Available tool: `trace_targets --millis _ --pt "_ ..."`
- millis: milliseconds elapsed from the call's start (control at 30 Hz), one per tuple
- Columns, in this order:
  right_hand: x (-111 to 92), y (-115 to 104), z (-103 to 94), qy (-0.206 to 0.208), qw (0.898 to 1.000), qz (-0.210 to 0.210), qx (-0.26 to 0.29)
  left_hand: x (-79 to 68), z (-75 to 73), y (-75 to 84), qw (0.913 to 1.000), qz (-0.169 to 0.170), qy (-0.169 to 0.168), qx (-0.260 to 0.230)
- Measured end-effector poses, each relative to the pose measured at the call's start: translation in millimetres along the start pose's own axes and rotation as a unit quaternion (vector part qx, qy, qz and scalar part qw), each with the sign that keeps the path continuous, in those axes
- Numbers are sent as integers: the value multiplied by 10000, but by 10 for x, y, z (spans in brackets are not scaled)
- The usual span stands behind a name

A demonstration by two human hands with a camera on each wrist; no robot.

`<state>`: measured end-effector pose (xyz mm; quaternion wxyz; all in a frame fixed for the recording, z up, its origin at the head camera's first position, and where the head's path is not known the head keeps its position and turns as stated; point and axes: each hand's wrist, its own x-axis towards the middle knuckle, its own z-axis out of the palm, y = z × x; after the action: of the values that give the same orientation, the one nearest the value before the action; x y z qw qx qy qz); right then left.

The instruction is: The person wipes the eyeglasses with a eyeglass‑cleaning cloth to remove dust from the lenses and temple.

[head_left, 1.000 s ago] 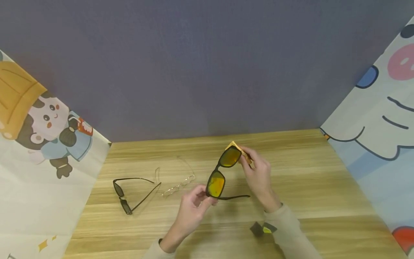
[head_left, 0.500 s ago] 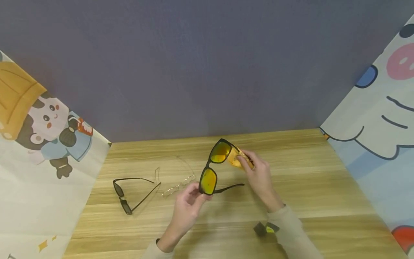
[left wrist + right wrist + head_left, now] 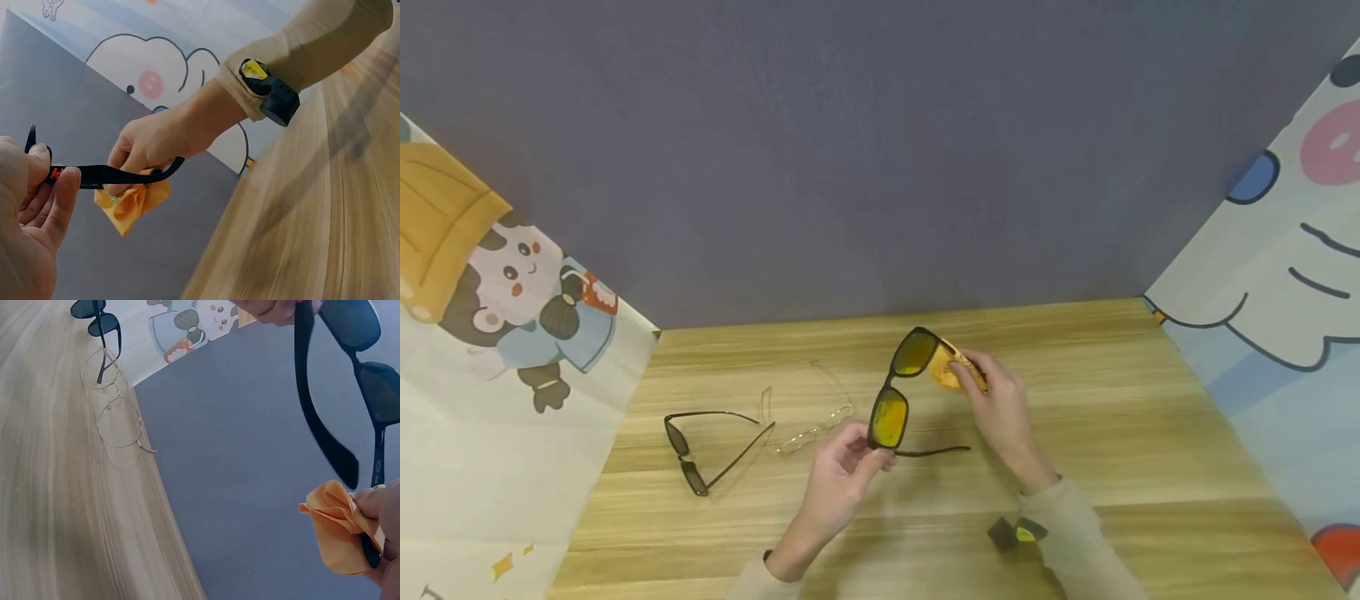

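Note:
My left hand (image 3: pixel 841 483) pinches black-framed sunglasses (image 3: pixel 889 418) by the corner next to one lens, holding them above the table. Their lenses look yellow-orange from above and dark in the right wrist view. My right hand (image 3: pixel 1002 410) pinches an orange cloth (image 3: pixel 337 534) folded around one temple arm, whose dark tip pokes out below the cloth. The other temple arm (image 3: pixel 134 176) extends free toward the right, with red lettering near my left fingers. Part of the wrapped arm is hidden by the cloth and my right fingers.
On the wooden table (image 3: pixel 1150 467), dark sunglasses (image 3: pixel 688 458) lie at the left with their arms unfolded. Beside them rest thin wire-framed glasses (image 3: pixel 815 433). A grey panel (image 3: pixel 880 167) rises behind the table, and printed cartoon sheets (image 3: pixel 490 433) flank it.
The held sunglasses have shifted slightly left and tilted. The cloth has gone from the upper lens corner to farther along the temple arm, with my right hand moving slightly down. The table glasses stay put.

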<state>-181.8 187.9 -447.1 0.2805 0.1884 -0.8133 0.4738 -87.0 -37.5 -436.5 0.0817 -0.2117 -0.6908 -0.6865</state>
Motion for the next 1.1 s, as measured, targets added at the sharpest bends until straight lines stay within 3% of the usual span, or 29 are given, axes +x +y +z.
trace_targets --millis 500,900,1100 --pt "48 -130 10 301 9995 -85 97 -24 51 30 9958 -867 -271 -79" --pt "76 -139 38 395 9984 -192 348 0 12 -23 9994 -102 -119 -301" --pt "50 -85 34 386 9984 -218 345 8 -8 -4 9991 -52 187 -375"
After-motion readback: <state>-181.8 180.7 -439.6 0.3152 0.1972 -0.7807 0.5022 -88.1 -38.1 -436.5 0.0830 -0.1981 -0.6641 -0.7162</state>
